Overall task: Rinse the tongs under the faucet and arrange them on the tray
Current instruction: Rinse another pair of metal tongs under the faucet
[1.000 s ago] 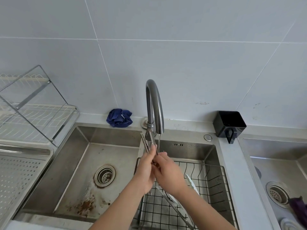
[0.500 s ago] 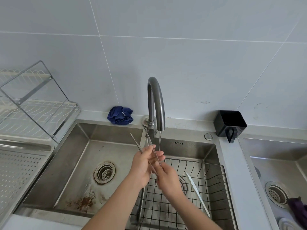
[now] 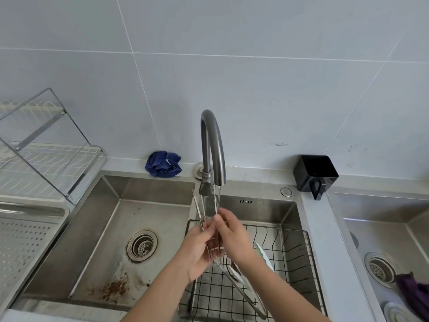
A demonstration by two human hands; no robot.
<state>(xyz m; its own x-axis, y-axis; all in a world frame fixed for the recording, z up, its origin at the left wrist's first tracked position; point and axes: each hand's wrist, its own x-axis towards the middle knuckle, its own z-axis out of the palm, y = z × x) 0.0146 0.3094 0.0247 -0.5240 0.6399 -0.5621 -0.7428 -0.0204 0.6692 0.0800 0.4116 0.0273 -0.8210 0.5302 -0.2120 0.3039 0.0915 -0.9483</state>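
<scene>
**A:** Viewed from where?

**B:** From head height, looking down onto a steel double sink [image 3: 148, 189] with a grey tiled wall behind. At centre, a curved grey faucet [image 3: 220, 159], running a thin stream of water [image 3: 217, 196] into the right basin.

**A:** And the tongs?

**B:** Thin metal tongs [image 3: 198, 210], held upright just under the spout, above a black wire basket [image 3: 290, 270] set in the right basin. Tips up, spread in a narrow V: right arm in the stream, left arm just beside it (lower part blurred by water and fingers, hard to trace).

**A:** Doing what, with the hands?

**B:** Left hand [image 3: 198, 254] curled round the joined lower end, gripping it. Right hand [image 3: 234, 235] pinching the right arm of the tongs between thumb and fingertips, directly under the water. Bare forearms entering from the bottom edge.

**A:** Anything else in the basket?

**B:** Larger metal tongs [image 3: 253, 303] lying slantwise toward the near right corner. Beside them a white utensil [image 3: 261, 251], partly hidden by the right wrist.

**A:** And the tray?

**B:** Perforated steel tray [image 3: 27, 252] at the far left edge, well apart from the hands. Behind it, a wire dish rack [image 3: 46, 163] with a clear tilted lid.

**A:** The rest?

**B:** Crumpled blue cloth [image 3: 162, 165] on the ledge left of the faucet base. Black square holder [image 3: 315, 173] on the ledge to the right. Round drain [image 3: 142, 246] and rusty stains [image 3: 111, 287] in the left basin. Further right, part of another sink [image 3: 383, 210] with a purple cloth [image 3: 413, 291].
</scene>
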